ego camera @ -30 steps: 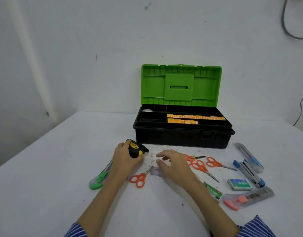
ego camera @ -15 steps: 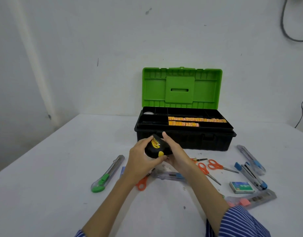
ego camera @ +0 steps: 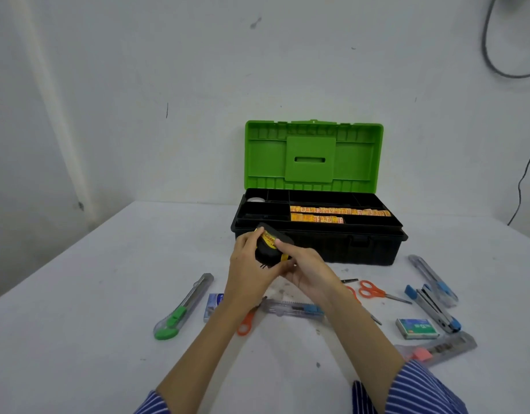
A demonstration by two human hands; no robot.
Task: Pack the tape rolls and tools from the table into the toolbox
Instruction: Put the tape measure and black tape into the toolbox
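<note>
Black-and-yellow tape measure (ego camera: 271, 245), on the table (ego camera: 108, 294) a second ago under the left hand (ego camera: 252, 273), is now gripped by both hands, right hand (ego camera: 305, 268) included, raised just before the open toolbox (ego camera: 317, 231).

The toolbox (ego camera: 317, 234) looks like moulded plastic – a matt black base and a bright green lid (ego camera: 314, 156) with a soft sheen. The tape measure (ego camera: 271, 246) has a black case, seemingly plastic, with a yellow label. The table (ego camera: 78, 324) is white, matt and a little stained. The green utility knife (ego camera: 183, 307) shows a grey metal-like body. The scissors (ego camera: 380, 292) have glossy orange plastic handles and thin metal blades. The staple box (ego camera: 417, 328) seems printed cardboard – the sleeves (ego camera: 422, 389) are striped cloth.
</note>
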